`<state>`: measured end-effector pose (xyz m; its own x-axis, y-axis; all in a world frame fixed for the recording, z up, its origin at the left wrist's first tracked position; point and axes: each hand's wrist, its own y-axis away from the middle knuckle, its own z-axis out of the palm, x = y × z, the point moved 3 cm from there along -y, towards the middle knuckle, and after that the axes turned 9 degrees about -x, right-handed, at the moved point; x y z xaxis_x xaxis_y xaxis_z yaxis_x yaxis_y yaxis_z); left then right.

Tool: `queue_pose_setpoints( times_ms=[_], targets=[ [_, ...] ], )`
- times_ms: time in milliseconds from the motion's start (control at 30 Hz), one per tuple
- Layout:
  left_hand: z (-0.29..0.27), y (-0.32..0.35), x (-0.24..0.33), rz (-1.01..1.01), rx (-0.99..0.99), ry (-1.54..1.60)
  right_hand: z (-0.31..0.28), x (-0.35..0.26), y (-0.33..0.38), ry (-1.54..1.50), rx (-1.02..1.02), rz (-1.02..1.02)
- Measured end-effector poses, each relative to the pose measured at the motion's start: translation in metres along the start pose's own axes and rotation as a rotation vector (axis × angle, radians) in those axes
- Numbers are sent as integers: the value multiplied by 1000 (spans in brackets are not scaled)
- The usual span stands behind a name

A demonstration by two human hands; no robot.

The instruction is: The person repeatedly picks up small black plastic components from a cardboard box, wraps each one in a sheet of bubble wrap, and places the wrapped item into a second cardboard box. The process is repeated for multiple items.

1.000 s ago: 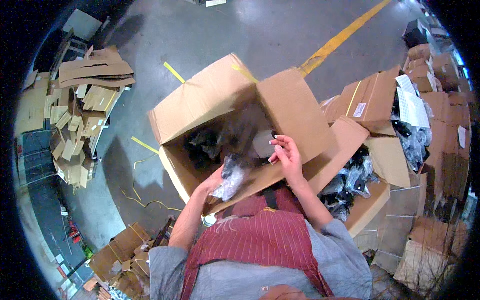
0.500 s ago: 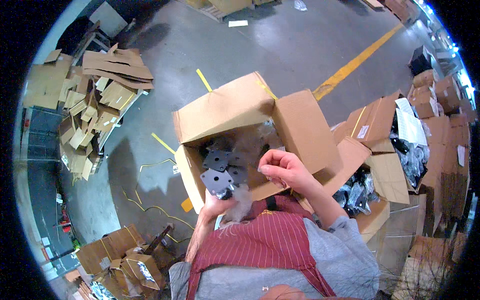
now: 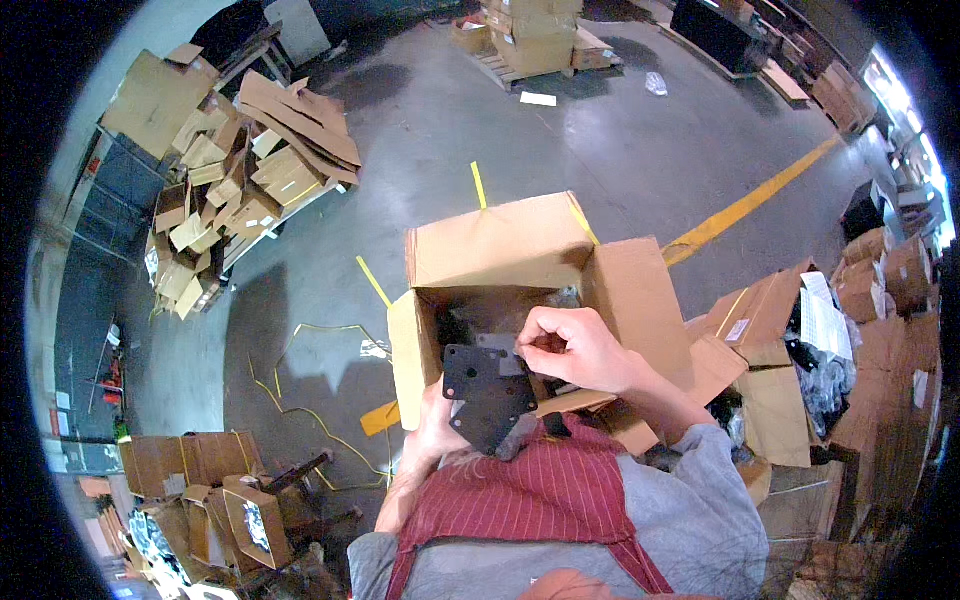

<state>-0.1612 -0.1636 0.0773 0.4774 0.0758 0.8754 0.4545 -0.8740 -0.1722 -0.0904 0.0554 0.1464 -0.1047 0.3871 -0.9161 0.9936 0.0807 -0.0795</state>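
Note:
My left hand (image 3: 430, 425) grips dark flat metal plates (image 3: 487, 382) with holes near their corners, held up over the near side of an open cardboard box (image 3: 500, 243). The fingers are partly hidden behind the plates. Pinched together, the fingers of my right hand (image 3: 572, 348) are at the upper right edge of the plates. A small greyish patch shows by those fingertips, and what they hold, if anything, is too small to make out. Inside the box it is dark, with some clear plastic at its far right corner.
At right stands another open box (image 3: 785, 400) with plastic-wrapped parts beside it. A heap of flattened cardboard (image 3: 230, 200) lies at far left. More open boxes (image 3: 215, 510) are at lower left. Yellow strapping (image 3: 340, 430) lies loose on the floor. A loaded pallet (image 3: 535, 45) stands far off.
The view has tilted up and shifted left. The plates have turned to lie broad side up, overlapping closely. My right hand has come in from the right to their edge.

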Motion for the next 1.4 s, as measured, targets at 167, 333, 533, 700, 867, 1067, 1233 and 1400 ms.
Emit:
queue_pose_setpoints(
  times_ms=[167,333,533,700,867,1067,1233,1400],
  targets=[
    [-2,9,9,13,-70,-155,-6,-12,-10,354,-186,-10],
    [4,20,0,65,-73,-269,-24,2,-33,470,-372,159],
    [-2,16,17,-148,-55,-114,-10,-28,-28,-154,-403,51],
    [-4,14,17,-107,25,-105,10,-46,-25,-199,-322,-35],
    [0,17,3,-15,87,-172,26,-57,-18,401,1,-289],
    [8,18,-11,-73,90,-59,31,-64,-18,698,-59,-189],
    [6,25,-17,-37,68,-26,2,-41,-43,724,62,0],
    [3,28,-18,24,239,-57,15,-32,-28,-173,-286,-72]
  ],
)
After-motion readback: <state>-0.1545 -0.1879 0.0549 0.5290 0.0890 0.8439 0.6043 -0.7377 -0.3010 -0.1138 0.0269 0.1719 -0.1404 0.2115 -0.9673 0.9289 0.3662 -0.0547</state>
